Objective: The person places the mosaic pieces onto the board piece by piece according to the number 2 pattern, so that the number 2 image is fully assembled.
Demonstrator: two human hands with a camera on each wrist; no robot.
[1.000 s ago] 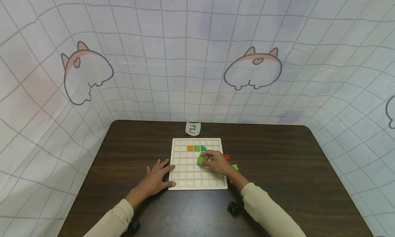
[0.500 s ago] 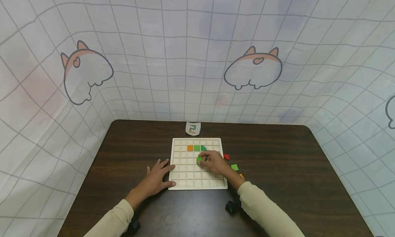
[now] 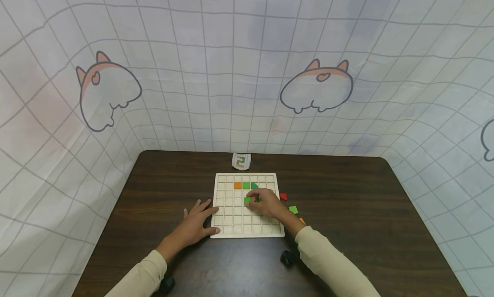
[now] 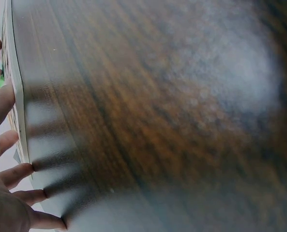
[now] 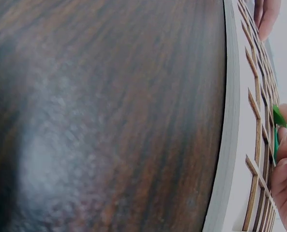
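A cream grid board (image 3: 231, 233) lies on the dark wooden table. My right hand (image 3: 267, 203) is over its middle, pinching a green square tile (image 3: 247, 200) that looks tilted against the board in the right wrist view. Green shows behind the fingers too, partly hidden. In an upper row sit an orange tile (image 3: 237, 186), a green tile (image 3: 246, 185) and a teal rounded tile (image 3: 254, 186), side by side. Fingers spread, my left hand (image 3: 194, 224) rests at the board's left side, thumb and index finger touching its edge.
Right of the board lie a red tile (image 3: 283, 196), a light green tile (image 3: 293, 210) and an orange tile (image 3: 302, 220), partly behind the wrist. A small printed card (image 3: 241, 161) lies beyond the board. Grid-patterned cloth (image 3: 216, 95) surrounds the table.
My right hand has shifted slightly left across the board with the green tile, and the forearm has followed. My left hand stays where it was.
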